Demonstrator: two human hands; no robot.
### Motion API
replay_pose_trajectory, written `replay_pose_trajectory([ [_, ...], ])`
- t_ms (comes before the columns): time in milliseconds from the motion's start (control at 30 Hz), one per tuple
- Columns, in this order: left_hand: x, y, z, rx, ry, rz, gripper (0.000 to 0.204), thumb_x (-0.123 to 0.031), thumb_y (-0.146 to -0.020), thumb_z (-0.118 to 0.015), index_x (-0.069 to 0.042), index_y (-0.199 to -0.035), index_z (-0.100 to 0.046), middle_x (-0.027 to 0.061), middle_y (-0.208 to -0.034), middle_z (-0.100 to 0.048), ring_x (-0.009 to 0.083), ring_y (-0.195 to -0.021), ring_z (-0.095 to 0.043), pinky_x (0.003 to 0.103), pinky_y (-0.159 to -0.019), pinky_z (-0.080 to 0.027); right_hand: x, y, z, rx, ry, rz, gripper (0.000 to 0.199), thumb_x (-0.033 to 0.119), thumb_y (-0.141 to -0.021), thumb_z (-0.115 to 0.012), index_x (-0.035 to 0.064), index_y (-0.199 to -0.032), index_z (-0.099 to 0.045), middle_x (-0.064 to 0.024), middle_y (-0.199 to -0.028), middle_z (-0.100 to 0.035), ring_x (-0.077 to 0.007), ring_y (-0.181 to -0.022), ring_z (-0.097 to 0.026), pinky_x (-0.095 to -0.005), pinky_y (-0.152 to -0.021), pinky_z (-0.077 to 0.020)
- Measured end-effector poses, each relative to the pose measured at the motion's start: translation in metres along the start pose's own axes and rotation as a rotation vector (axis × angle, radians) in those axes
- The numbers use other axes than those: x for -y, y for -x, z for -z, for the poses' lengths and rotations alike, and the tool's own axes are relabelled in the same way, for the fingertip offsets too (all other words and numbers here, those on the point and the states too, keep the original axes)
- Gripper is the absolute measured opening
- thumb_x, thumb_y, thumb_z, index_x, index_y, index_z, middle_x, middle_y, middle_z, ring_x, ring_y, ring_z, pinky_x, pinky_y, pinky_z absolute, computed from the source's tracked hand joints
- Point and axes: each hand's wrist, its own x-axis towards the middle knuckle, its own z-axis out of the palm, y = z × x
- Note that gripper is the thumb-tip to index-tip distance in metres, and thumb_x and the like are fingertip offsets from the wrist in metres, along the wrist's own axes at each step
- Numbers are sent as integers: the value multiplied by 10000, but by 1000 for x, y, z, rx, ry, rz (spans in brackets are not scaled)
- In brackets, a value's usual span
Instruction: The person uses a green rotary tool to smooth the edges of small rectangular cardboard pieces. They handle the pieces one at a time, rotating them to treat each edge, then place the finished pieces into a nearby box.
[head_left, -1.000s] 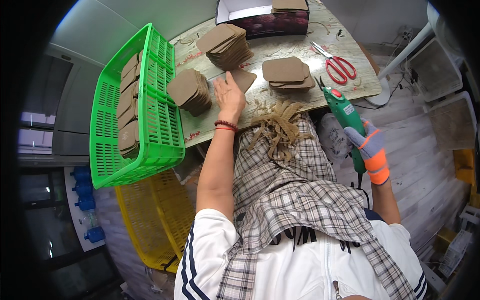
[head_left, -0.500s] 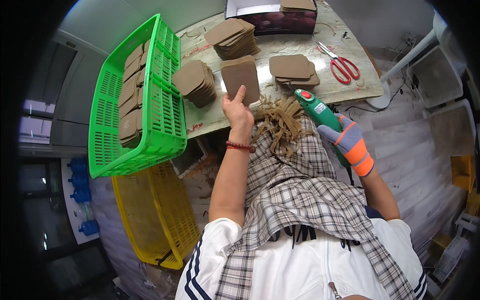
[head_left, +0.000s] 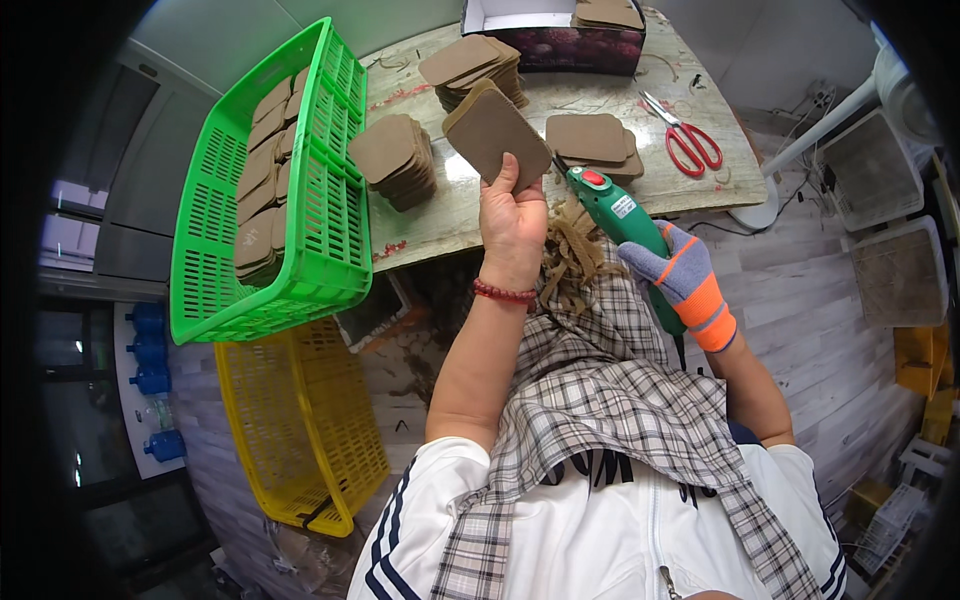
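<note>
My left hand [head_left: 514, 225] grips a brown rounded fabric pad [head_left: 498, 138], thumb on its face; a second layer shows along its upper edge. My gloved right hand [head_left: 685, 280] is closed around a green electric cutter [head_left: 618, 205] with a red button and narrow dark tip. That tip is at the pad's right edge; I cannot tell whether they touch. Stacked brown pads lie around: a left stack [head_left: 388, 150], a taller back stack [head_left: 470, 60] partly behind the held pad, and a low right stack [head_left: 588, 138]. Tan fabric strips [head_left: 572, 255] hang over my lap.
A green crate [head_left: 330, 215] filled with pads stands left of the table [head_left: 440, 225], above a yellow crate [head_left: 290, 440]. Red-handled scissors [head_left: 692, 148] lie on the right. A dark-sided box [head_left: 570, 50] sits at the back. Behind the cutter, a white stand [head_left: 755, 215] rises from the floor.
My left hand has moved right and tilted the pad, its lower edge now toward the cutter. The cutter has shifted slightly up and left, bringing its tip to the pad's edge.
</note>
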Motion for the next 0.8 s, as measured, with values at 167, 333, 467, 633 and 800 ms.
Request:
replay_pose_trajectory([
  [167,7,2,5,3,-29,45,391,44,-857,-578,-53,-1221,-469,100,-1202,-544,254,-1115,-532,406,-990,-459,4,1,2,16,-52,-23,459,285,-762,-771,-37,-1031,-586,-14,-695,-599,-41,-572,-513,-202,-506,-415],
  [333,18,17,6,-34,-106,55,393,62,-850,-578,-31,-1218,-476,106,-1199,-551,251,-1112,-535,410,-1000,-449,6,-1,4,-21,-49,2,374,251,-788,-738,-27,-996,-600,-2,-717,-605,-33,-593,-505,-200,-528,-418],
  [467,25,22,19,23,-183,78,363,66,-858,-565,-34,-1199,-491,107,-1206,-546,246,-1115,-533,386,-997,-450,0,-8,9,-80,28,67,437,304,-761,-769,-33,-985,-603,-15,-664,-596,-48,-547,-511,-218,-486,-414],
  [633,29,30,30,88,-281,101,293,67,-852,-576,-25,-1128,-546,106,-1133,-599,232,-1050,-579,376,-945,-481,6,-13,16,-135,101,83,452,332,-760,-763,-35,-980,-617,-25,-672,-609,-50,-555,-518,-227,-501,-427],
  [800,16,33,29,191,-455,81,262,77,-841,-580,-18,-1086,-577,106,-1049,-642,218,-948,-631,361,-848,-535,15,-7,27,-84,83,49,347,241,-806,-714,-23,-998,-597,13,-697,-583,-39,-579,-497,-205,-520,-408],
])
